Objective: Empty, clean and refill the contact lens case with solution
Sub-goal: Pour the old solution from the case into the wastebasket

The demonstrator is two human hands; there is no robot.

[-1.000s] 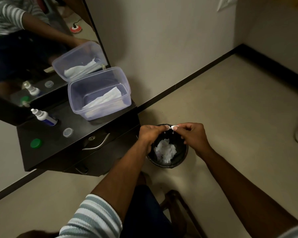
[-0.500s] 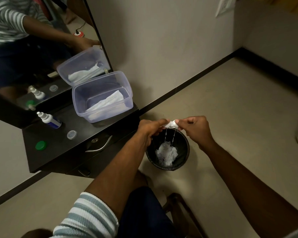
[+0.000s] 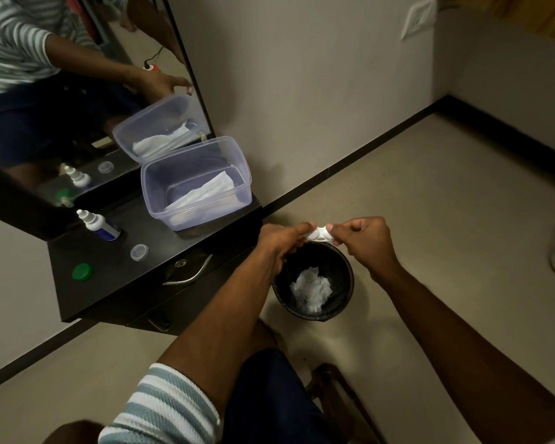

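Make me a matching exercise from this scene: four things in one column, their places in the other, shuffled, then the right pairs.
Things:
1. contact lens case
2. crumpled tissue
3. green cap
4. folded tissue

Places:
A. in the clear plastic box
B. on the dark shelf, near its left end
C. held between both hands above the bin
D. at the bottom of the bin

Pairs: 1-C, 2-D, 3-B, 4-A

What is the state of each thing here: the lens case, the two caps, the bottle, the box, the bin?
Contact lens case: uncapped, pinched at both ends by left hand and right hand, over the bin.
Green cap: off, on the shelf.
Clear cap: off, on the shelf.
Solution bottle: lying down.
Plastic box: lidless, tissue inside.
Bin: open, crumpled tissue inside.
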